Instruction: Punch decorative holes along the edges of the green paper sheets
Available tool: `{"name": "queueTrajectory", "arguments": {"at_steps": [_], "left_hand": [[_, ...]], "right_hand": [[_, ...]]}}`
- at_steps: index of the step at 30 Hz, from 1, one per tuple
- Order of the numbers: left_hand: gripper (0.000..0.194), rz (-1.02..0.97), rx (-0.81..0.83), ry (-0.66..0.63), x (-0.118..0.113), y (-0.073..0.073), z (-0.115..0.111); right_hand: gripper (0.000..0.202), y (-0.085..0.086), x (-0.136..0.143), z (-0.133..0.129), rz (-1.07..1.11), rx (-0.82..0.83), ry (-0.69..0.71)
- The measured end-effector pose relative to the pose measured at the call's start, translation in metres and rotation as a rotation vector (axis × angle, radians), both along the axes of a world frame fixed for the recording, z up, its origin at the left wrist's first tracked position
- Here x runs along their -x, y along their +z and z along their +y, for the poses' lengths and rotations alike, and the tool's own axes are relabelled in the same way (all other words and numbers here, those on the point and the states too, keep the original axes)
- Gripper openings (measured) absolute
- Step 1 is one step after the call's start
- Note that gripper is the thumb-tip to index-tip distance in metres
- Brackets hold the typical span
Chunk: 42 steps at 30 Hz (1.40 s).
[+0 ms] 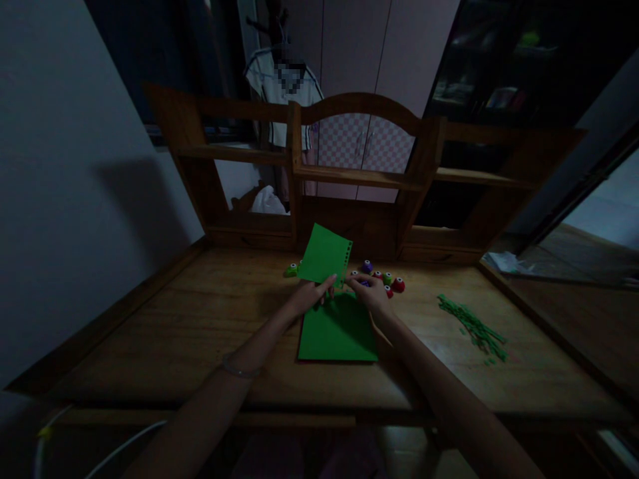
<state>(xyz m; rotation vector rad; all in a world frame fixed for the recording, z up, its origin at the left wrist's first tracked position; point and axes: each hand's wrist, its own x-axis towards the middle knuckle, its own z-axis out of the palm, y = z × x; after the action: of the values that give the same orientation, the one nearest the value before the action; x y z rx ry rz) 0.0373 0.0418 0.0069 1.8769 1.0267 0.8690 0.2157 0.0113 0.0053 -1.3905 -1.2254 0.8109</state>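
My left hand (312,294) grips the lower edge of a green paper sheet (323,254), thumb on top. The sheet is tilted up and has a row of punched holes along its right edge. At its lower right corner my right hand (367,291) is closed, fingertips pinched at the holed edge. Beneath both hands a stack of green paper (339,332) lies flat on the desk. Small round pieces with white tops, among them a red one (398,285) and a purple one (367,266), lie just beyond my right hand, which partly hides some.
A heap of thin torn green strips (472,326) lies to the right on the wooden desk (200,319). Behind stands a low wooden shelf unit (357,178). A light green round piece (291,269) sits left of the raised sheet. A wall (74,186) borders the left side.
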Motion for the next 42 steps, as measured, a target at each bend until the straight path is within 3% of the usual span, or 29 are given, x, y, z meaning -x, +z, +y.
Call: {"name": "queueTrajectory", "arguments": {"at_steps": [22, 31, 36, 42], "left_hand": [[0.059, -0.015, 0.043, 0.009, 0.0, 0.001, 0.0], [0.061, -0.011, 0.047, 0.011, 0.003, 0.003, 0.002], [0.058, -0.044, 0.021, 0.012, 0.0, 0.004, 0.0], [0.055, -0.04, 0.01, 0.007, 0.0, 0.007, -0.003]], "right_hand": [[0.026, 0.0, 0.001, -0.003, -0.104, -0.121, -0.033], [0.027, 0.012, -0.003, -0.006, 0.127, -0.068, -0.082], [0.034, 0.01, -0.001, -0.006, 0.102, -0.075, 0.016], [0.04, 0.005, 0.003, -0.006, -0.004, -0.091, 0.02]]}}
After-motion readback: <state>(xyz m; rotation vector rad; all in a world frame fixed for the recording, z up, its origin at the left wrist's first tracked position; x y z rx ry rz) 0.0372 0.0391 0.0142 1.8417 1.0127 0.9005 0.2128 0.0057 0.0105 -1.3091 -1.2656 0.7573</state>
